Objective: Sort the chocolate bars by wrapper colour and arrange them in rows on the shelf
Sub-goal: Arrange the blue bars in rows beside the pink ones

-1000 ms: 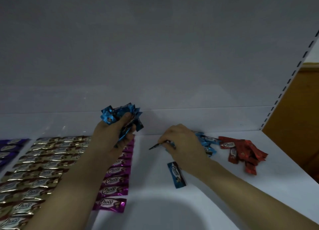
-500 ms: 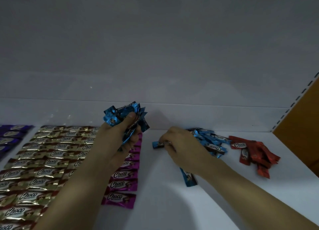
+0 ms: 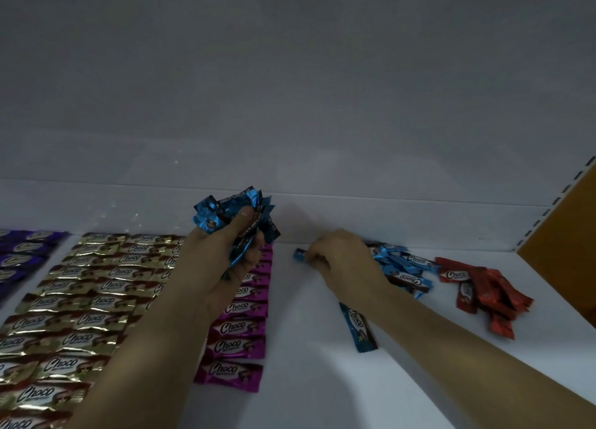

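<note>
A loose blue bar point(image 3: 358, 327) lies on the shelf point(image 3: 306, 383) beside the right forearm point(image 3: 451, 348), long axis running away from the person. Farther in, the right hand point(image 3: 338, 261) pinches another blue bar point(image 3: 298, 254), its end pointing left toward the left hand point(image 3: 222, 267), which clutches a blue bundle point(image 3: 225, 212).

Gold wrappers point(image 3: 80, 303) are crinkled metallic foil, catching bright glints. Magenta wrappers point(image 3: 237, 348), blue wrappers point(image 3: 225, 214), purple wrappers point(image 3: 19, 256) and red wrappers point(image 3: 490, 291) are glossy foil too, the blue sharply creased. The shelf point(image 3: 306, 393) is smooth white with a faint sheen; its back panel point(image 3: 290, 90) is matt. A side panel point(image 3: 567, 222) looks matt brown, wood-like.
</note>
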`<action>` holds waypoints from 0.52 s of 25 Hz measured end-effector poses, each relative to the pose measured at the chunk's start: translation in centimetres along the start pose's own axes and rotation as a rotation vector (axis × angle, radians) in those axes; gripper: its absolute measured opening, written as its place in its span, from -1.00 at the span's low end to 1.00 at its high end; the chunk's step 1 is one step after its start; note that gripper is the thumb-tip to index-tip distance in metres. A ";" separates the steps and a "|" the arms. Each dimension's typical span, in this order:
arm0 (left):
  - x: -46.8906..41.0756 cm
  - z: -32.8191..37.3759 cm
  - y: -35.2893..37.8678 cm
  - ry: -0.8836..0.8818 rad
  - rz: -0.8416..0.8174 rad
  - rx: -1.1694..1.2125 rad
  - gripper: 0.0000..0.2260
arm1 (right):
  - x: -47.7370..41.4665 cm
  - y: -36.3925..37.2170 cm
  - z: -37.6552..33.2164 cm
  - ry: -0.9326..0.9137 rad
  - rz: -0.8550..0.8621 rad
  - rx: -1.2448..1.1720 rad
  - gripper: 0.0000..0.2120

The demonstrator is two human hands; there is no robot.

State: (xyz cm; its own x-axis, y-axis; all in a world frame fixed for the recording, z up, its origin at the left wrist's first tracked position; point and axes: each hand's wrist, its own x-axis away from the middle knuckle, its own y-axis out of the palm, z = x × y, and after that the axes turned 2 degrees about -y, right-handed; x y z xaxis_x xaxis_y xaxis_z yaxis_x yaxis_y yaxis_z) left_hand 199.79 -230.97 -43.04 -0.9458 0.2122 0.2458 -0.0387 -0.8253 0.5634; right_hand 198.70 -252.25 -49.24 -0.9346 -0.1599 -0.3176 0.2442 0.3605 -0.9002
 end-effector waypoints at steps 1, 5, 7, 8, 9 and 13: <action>0.0 0.0 -0.1 -0.005 -0.001 0.008 -0.67 | -0.3 0.4 0.0 -0.011 0.006 0.017 -0.80; -0.2 0.1 -0.2 -0.016 -0.007 0.019 -0.62 | -1.3 1.0 -0.2 -0.047 -0.046 0.074 -0.71; -0.2 0.1 -0.3 -0.010 -0.016 0.022 -0.61 | -1.4 1.3 0.3 -0.078 0.014 0.097 -0.67; -0.2 0.1 -0.3 -0.007 -0.019 0.023 -0.61 | -1.4 1.6 0.7 -0.093 0.039 0.110 -0.65; -0.2 0.1 -0.3 -0.006 -0.021 0.024 -0.61 | -1.5 1.6 0.6 -0.078 0.026 0.110 -0.63; -0.3 0.2 -0.4 -0.020 -0.033 0.028 -0.60 | -0.7 0.3 0.2 -0.060 0.079 0.043 -0.71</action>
State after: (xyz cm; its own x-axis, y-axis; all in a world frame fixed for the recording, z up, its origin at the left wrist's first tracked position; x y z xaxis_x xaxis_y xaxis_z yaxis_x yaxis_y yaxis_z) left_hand 200.16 -230.63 -43.21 -0.9377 0.2492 0.2421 -0.0602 -0.8028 0.5932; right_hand 199.48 -252.20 -49.35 -0.8951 -0.1876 -0.4044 0.3289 0.3344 -0.8832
